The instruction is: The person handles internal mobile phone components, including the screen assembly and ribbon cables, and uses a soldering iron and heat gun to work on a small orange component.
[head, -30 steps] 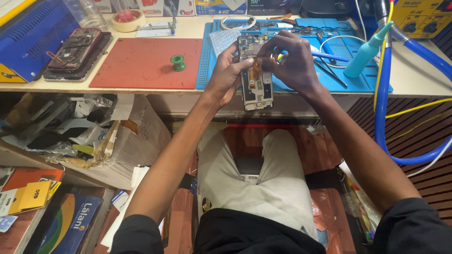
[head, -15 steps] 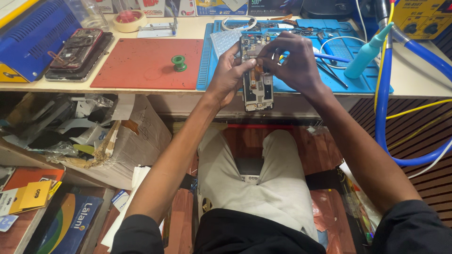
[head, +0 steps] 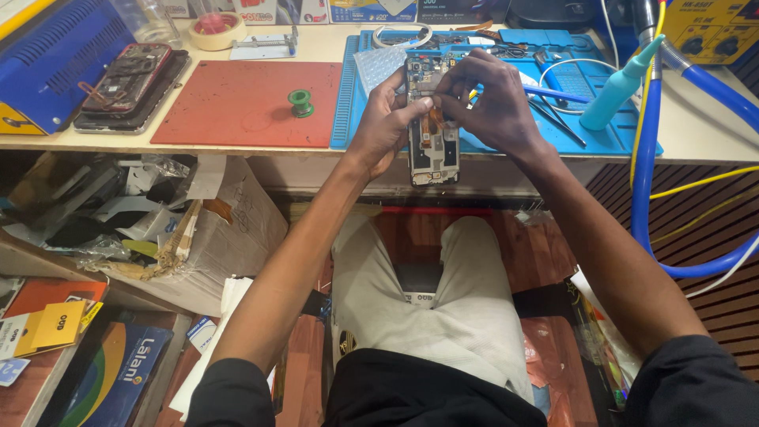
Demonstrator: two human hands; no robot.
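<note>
Over the tabletop edge, past a blue mat at twelve o'clock, the left hand clasps an opened phone upright, circuitry facing up, while the right hand pinches its orange flex cable.

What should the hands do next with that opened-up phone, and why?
Probably the right hand should press the orange ribbon strip gently down into place, or lift it free; which one I cannot tell. The left hand grips the opened phone by its edge, held upright above the blue mat, and the right fingertips sit right by that strip.
</note>
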